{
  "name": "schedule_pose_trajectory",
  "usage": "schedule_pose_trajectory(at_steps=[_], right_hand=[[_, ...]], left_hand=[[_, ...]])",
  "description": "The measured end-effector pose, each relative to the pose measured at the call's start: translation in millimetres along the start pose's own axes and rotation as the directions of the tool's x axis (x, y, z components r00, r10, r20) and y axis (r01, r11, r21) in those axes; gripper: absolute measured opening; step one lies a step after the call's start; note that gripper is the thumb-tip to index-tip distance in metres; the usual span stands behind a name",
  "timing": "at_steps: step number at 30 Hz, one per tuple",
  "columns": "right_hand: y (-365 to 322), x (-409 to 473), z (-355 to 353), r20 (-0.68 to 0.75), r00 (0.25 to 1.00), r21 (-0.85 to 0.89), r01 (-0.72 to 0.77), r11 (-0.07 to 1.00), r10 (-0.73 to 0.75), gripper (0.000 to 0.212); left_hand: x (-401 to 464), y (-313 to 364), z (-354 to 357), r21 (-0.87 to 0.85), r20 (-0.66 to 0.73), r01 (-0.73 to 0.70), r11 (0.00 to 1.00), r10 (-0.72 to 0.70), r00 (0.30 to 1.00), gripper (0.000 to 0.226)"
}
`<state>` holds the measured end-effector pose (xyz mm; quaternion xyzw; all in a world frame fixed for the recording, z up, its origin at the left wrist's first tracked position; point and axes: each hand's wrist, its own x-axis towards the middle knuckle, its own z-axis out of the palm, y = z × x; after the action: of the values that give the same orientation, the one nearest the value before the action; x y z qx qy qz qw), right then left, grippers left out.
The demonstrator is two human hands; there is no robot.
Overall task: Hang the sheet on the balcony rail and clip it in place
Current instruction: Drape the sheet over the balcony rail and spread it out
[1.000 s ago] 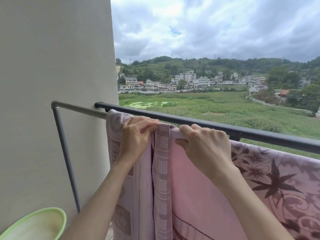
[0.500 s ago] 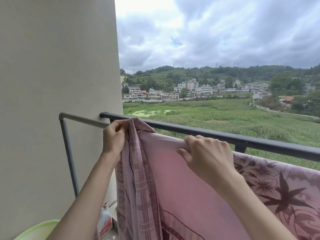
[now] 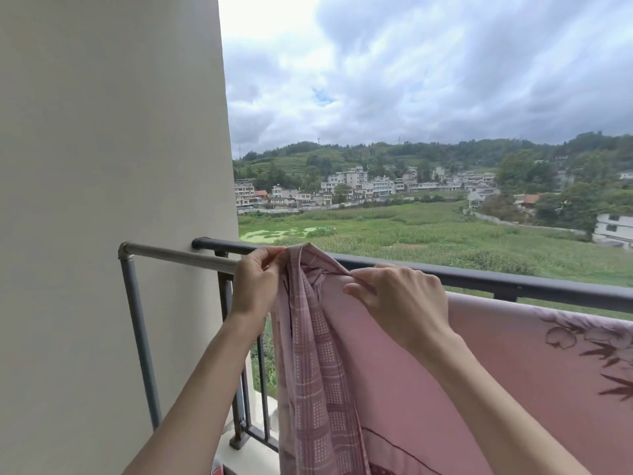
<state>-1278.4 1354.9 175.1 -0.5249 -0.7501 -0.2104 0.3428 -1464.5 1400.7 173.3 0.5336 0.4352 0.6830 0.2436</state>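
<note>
A pink sheet with a checked border and dark flower print hangs over a grey metal bar, just inside the black balcony rail. My left hand pinches the bunched checked edge at the sheet's left end, lifted to rail height. Just to its right, my right hand grips the sheet's top fold. No clip is visible.
A plain wall closes the left side, and the grey bar's upright post runs down it. Black balusters stand below the rail. Beyond the rail lie green fields and a village.
The view has tilted up, so the green basin and the bottle have left the frame. My left hand has gathered the sheet's left edge into a bunch and lifted it to the rail.
</note>
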Motion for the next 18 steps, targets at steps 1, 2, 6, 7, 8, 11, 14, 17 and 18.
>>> schedule_pose_trajectory(at_steps=[1,2,6,7,8,11,14,17,18], right_hand=[[6.3,-12.2,-11.9,0.005,0.999,-0.024,-0.036,0.999,0.036,0.038],[8.1,-19.2,-19.5,0.011,0.997,-0.048,-0.078,0.996,0.078,0.038],[15.0,-57.4,-67.5,0.048,0.965,-0.08,-0.253,0.964,0.257,0.032],[15.9,-65.4,-78.1,0.057,0.954,-0.084,-0.289,0.954,0.294,0.03],[13.6,-68.0,-81.7,0.065,0.943,-0.093,-0.321,0.943,0.327,0.029],[19.7,-99.1,-105.8,0.072,0.902,-0.112,-0.416,0.902,0.425,0.027],[23.0,-129.2,-127.3,0.029,0.866,-0.146,-0.49,0.86,0.498,0.028],[3.5,-137.6,-130.5,0.048,0.894,-0.138,-0.437,0.889,0.446,0.032],[-4.2,-139.7,-129.4,0.07,0.907,-0.127,-0.404,0.906,0.415,0.033]], left_hand=[[-2.4,4.7,-0.6,0.004,-0.01,-0.003,1.0,0.003,1.0,0.017],[0.0,7.5,-5.9,0.005,-0.015,-0.009,1.0,0.01,1.0,0.018],[-18.4,27.4,-17.5,-0.052,-0.018,0.02,0.998,-0.021,1.0,0.023],[-24.1,29.9,-19.3,-0.08,-0.024,0.039,0.996,-0.041,0.999,0.022],[-22.9,28.6,-25.3,-0.102,-0.037,0.064,0.993,-0.068,0.997,0.022],[-35.6,33.2,-41.9,-0.13,-0.161,0.107,0.986,-0.128,0.979,0.013],[-64.1,41.4,-55.9,-0.25,-0.202,0.144,0.957,-0.197,0.959,0.015],[-106.6,53.0,-47.1,-0.218,0.03,0.228,0.949,-0.227,0.973,0.021],[-122.8,57.1,-44.1,-0.197,0.075,0.246,0.949,-0.235,0.969,0.022]])
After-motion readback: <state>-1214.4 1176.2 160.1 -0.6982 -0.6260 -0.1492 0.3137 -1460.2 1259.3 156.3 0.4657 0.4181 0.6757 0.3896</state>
